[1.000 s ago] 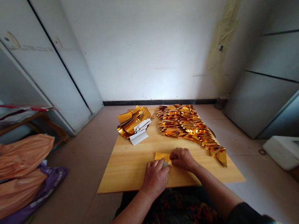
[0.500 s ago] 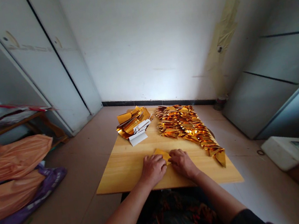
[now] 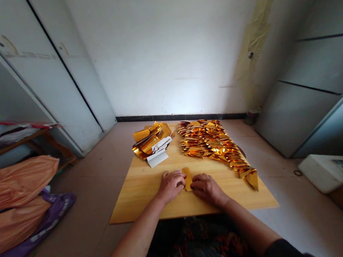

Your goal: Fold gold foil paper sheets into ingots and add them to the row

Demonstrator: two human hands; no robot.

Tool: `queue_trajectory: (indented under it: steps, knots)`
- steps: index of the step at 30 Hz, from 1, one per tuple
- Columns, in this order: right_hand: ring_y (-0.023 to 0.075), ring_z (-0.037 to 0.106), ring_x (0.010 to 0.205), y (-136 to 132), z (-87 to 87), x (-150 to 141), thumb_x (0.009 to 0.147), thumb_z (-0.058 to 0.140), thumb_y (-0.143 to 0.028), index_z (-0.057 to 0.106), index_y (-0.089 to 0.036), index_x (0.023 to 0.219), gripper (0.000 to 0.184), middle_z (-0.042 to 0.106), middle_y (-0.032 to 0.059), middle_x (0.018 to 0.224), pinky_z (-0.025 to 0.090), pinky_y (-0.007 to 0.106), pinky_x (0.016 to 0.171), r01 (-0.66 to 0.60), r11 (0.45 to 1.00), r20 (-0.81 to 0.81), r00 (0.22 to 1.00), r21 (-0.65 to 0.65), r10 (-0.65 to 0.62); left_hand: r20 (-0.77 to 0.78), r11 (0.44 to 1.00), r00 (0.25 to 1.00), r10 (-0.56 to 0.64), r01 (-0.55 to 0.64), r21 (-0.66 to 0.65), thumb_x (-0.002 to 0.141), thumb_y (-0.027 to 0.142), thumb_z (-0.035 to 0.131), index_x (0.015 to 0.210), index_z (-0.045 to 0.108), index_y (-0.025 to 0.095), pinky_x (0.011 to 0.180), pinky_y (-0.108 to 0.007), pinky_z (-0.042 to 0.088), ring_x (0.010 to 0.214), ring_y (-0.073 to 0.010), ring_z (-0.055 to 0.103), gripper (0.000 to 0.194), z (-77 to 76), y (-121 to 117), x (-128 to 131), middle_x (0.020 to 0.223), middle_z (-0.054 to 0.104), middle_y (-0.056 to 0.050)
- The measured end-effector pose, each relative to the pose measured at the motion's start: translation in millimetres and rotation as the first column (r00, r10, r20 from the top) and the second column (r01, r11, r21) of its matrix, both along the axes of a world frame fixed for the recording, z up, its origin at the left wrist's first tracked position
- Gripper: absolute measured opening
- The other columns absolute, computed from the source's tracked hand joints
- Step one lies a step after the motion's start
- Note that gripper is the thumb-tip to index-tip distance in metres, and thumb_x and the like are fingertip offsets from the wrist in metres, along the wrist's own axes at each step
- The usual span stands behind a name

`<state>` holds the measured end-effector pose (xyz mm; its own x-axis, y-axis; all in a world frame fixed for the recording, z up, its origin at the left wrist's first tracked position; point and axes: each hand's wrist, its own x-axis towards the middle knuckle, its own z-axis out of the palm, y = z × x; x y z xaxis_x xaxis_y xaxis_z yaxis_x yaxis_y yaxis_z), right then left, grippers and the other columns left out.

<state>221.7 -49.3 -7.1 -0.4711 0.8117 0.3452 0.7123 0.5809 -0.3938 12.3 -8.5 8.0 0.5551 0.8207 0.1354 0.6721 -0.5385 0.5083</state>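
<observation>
A small piece of folded gold paper [image 3: 187, 179] lies between my hands near the front of the wooden board [image 3: 143, 201]. My left hand [image 3: 172, 185] has its curled fingers closed on the paper's left edge. From the other side, my right hand [image 3: 207, 186] pinches the paper's lower right edge, fingers bent. Beyond my left hand lies a loose pile of gold foil sheets [image 3: 150, 140], with white-backed sheets [image 3: 158, 158] at its front. Rows of folded shiny gold foil pieces [image 3: 205, 138] cover the board's back right, trailing down its right side.
White cabinets [image 3: 54, 77] stand at the left, near a low wooden bench [image 3: 44, 141]. Orange and purple bags [image 3: 15, 182] lie on the floor there. On the right are a grey refrigerator-like cabinet [image 3: 309, 78] and a white box [image 3: 323, 172]. A wall [image 3: 163, 52] rises behind the board.
My hands have moved a little apart. The gold paper has turned from a slanted, pointed shape into a narrow upright strip between them. The foil piles stay where they were.
</observation>
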Motion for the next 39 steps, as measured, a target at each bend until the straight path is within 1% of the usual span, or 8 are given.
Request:
queue_trajectory:
  steps: [6,9,14,18,22,26,32,39]
  knots:
    - [0.0176,0.054,0.093,3.9,-1.1,-1.7,0.086,0.059,-0.028,0.07,-0.025,0.088,0.012,0.064,0.0042,0.1,0.035,0.03,0.079,0.011,0.999,0.047,0.999,0.038,-0.013,-0.039,0.999,0.999,-0.015,0.017,0.042,0.081,0.014,0.052,0.08,0.064,0.026,0.105,-0.055,0.02,0.124,-0.0229,0.047,0.017,2.7,-3.1,1.9,0.119,0.065,0.003]
    - [0.0171,0.054,0.09,2.8,2.5,-4.8,0.088,0.058,-0.028,0.07,-0.024,0.086,0.013,0.065,0.0044,0.095,0.033,0.03,0.077,0.003,0.998,0.077,0.997,0.056,-0.007,-0.059,0.987,0.998,-0.027,0.036,0.157,0.082,0.012,0.051,0.079,0.065,0.026,0.104,-0.054,0.021,0.124,-0.0233,0.046,0.02,4.1,-8.2,2.5,0.116,0.066,0.003]
    - [0.0158,0.052,0.084,-2.7,1.6,-10.2,0.089,0.057,-0.024,0.068,-0.022,0.082,0.014,0.064,0.0033,0.086,0.031,0.03,0.076,-0.002,0.993,0.125,0.992,0.114,-0.013,-0.137,0.926,0.984,-0.118,0.159,0.342,0.084,0.013,0.05,0.08,0.065,0.022,0.097,-0.046,0.031,0.114,-0.0225,0.05,0.017,10.2,-23.6,-0.4,0.112,0.064,-0.003]
    - [0.016,0.052,0.089,-6.8,-2.3,-14.9,0.089,0.055,-0.024,0.066,-0.021,0.082,0.014,0.065,0.0036,0.097,0.031,0.031,0.082,-0.02,0.985,0.125,0.992,0.169,-0.002,-0.131,0.934,0.985,-0.117,0.153,0.322,0.081,0.019,0.055,0.096,0.064,0.022,0.09,-0.037,0.038,0.102,-0.0196,0.055,0.018,9.4,-34.3,-9.1,0.107,0.064,-0.004]
    - [0.0175,0.053,0.095,-5.9,3.5,-14.2,0.085,0.061,-0.027,0.065,-0.021,0.086,0.007,0.065,0.0034,0.103,0.032,0.033,0.087,-0.061,0.989,0.106,0.993,0.133,0.047,-0.092,0.932,0.987,-0.129,0.153,0.328,0.08,0.028,0.06,0.107,0.061,0.024,0.094,-0.038,0.035,0.109,-0.0202,0.054,0.027,2.0,-34.1,-17.2,0.117,0.062,-0.003]
    - [0.0177,0.054,0.095,-1.6,14.4,-10.6,0.084,0.062,-0.027,0.065,-0.022,0.089,0.008,0.066,0.0026,0.102,0.034,0.031,0.084,-0.096,0.995,0.131,0.987,0.035,0.091,-0.065,0.929,0.992,-0.106,0.122,0.348,0.081,0.032,0.063,0.096,0.064,0.024,0.09,-0.039,0.035,0.101,-0.0196,0.058,0.017,-3.3,-28.2,-14.5,0.109,0.066,-0.002]
    - [0.0175,0.054,0.093,3.3,11.3,-11.8,0.09,0.054,-0.029,0.065,-0.023,0.093,0.013,0.067,0.0037,0.099,0.033,0.031,0.085,-0.086,0.995,0.164,0.984,0.052,0.077,-0.042,0.913,0.999,-0.033,0.047,0.405,0.082,0.027,0.062,0.082,0.064,0.022,0.092,-0.042,0.033,0.091,-0.0185,0.06,0.006,-4.4,-29.2,-2.7,0.095,0.069,-0.001]
    - [0.0186,0.053,0.095,3.7,15.4,-9.3,0.091,0.052,-0.034,0.065,-0.024,0.097,0.018,0.066,0.0046,0.101,0.035,0.033,0.086,-0.103,0.995,0.124,0.987,0.005,0.101,-0.005,0.915,1.0,0.006,-0.003,0.404,0.089,0.022,0.051,0.082,0.065,0.023,0.104,-0.047,0.024,0.093,-0.0164,0.06,0.016,-6.3,-33.3,-1.3,0.097,0.069,0.001]
